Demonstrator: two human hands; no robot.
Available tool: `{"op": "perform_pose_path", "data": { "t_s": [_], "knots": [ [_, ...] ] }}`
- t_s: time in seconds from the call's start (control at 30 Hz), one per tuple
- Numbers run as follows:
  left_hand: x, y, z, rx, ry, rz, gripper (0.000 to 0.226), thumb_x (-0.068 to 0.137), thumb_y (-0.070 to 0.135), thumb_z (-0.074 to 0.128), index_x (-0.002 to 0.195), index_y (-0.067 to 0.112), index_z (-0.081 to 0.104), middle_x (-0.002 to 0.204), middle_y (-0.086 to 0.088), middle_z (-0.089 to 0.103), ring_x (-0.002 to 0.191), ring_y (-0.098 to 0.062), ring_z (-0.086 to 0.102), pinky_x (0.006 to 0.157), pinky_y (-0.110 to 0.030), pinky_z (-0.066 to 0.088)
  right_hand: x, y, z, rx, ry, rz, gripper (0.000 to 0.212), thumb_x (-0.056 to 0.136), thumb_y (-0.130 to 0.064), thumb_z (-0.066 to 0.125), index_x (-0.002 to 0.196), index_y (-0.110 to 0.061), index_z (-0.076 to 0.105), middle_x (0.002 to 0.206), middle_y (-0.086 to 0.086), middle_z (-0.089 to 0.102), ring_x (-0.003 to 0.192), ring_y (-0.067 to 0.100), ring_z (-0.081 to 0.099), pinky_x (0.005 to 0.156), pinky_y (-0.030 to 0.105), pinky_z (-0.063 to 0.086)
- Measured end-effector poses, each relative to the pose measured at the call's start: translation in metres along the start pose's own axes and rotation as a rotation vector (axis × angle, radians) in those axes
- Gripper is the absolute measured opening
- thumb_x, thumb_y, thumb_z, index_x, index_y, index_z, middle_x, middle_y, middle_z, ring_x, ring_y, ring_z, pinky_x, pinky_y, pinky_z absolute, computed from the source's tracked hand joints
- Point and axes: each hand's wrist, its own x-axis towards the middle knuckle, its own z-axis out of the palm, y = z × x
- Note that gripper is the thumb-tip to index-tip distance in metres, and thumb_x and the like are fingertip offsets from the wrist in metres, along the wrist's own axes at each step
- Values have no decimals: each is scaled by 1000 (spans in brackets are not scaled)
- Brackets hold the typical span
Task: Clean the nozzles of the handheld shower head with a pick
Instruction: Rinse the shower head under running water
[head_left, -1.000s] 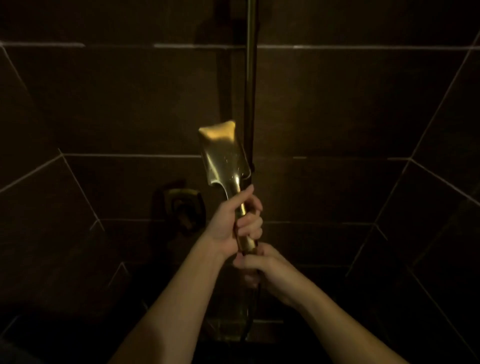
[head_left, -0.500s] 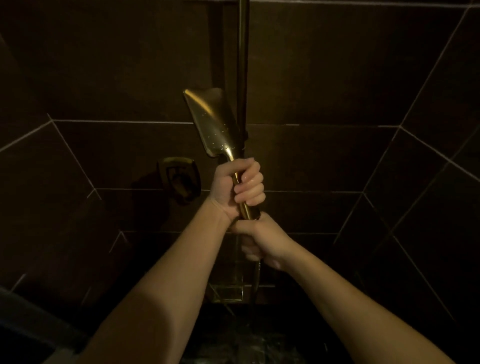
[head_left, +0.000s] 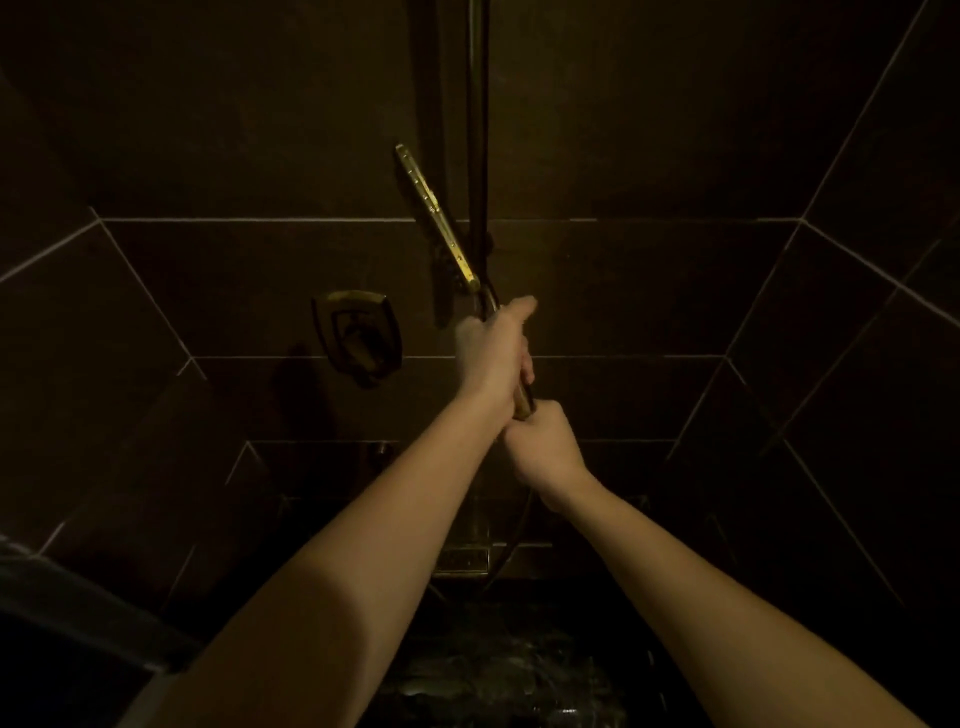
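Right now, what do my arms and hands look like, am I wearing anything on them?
Both forearms are bare as far as the picture shows: no sleeves, gloves, watch or bracelet on the left hand or the right hand. No rings show, though the dim light and some blur on the left hand could hide small ones. A dark fabric edge at the lower left may be clothing; I cannot tell.

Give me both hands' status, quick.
Left hand: gripping the shower head handle.
Right hand: curled around the handle's lower end.
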Motion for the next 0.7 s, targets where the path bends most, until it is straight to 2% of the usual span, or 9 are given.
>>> {"op": "perform_pose_path", "data": {
  "t_s": [0.07,0.1,0.17,0.23,0.33,0.43,0.53,0.63,0.7],
  "knots": [
    [3,8,-10,-5,-234,-8,27,87,27,75,64,19,64,54,4,52,48,-12,48,50,-26,42,-1,-6,-8,96,-151,48,7,92,-13,56,86,-11,57,57,0,43,42,12,38,40,25,28],
    [4,12,-14,-70,-343,-40,29,86,26,74,60,20,63,56,3,53,50,-12,49,52,-26,43,-2,-9,-12,139,-232,84,9,92,-11,56,84,-14,53,56,-1,39,42,12,34,41,25,25],
    [5,18,-22,-277,-489,-104,25,83,30,72,62,18,64,59,1,55,53,-13,52,53,-26,45,-5,-15,-19,235,-390,162,15,91,-8,56,82,-18,49,55,-2,33,41,10,30,40,24,20],
    [7,20,-26,-404,-588,-150,32,82,40,66,60,17,61,54,2,53,47,-12,52,50,-25,46,-8,-20,-22,343,-517,224,16,91,-7,58,86,-19,48,53,-3,31,37,7,28,38,21,16],
    [11,19,-26,-434,-741,-188,50,92,36,59,48,16,47,38,5,39,32,-9,37,41,-22,30,-9,-20,-21,364,-500,260,14,91,-8,57,88,-18,48,54,-3,31,39,7,28,38,21,16],
    [11,18,-18,-303,-487,-202,51,92,20,57,46,21,35,39,7,28,33,-10,25,40,-24,21,-6,-16,-14,120,-226,162,6,89,-10,57,85,-13,52,56,1,39,42,12,34,42,26,24],
    [2,13,-4,-245,-219,-169,50,90,15,58,45,23,37,42,7,29,37,-10,24,41,-26,24,-3,-10,-7,-165,80,57,17,90,-8,58,73,-12,59,60,2,53,46,10,48,45,26,36],
    [-2,10,2,-192,-150,-124,49,94,18,60,47,24,45,46,6,35,41,-10,30,47,-27,30,-4,-7,-7,-181,116,32,14,90,-7,58,79,-11,65,68,5,63,54,12,57,49,27,45],
    [-1,12,-1,-188,-231,-115,46,92,20,62,50,22,46,47,6,36,42,-11,33,49,-28,33,-4,-10,-15,-144,40,0,12,90,-7,57,81,-7,64,63,4,56,49,12,51,47,27,40]
  ]
}}
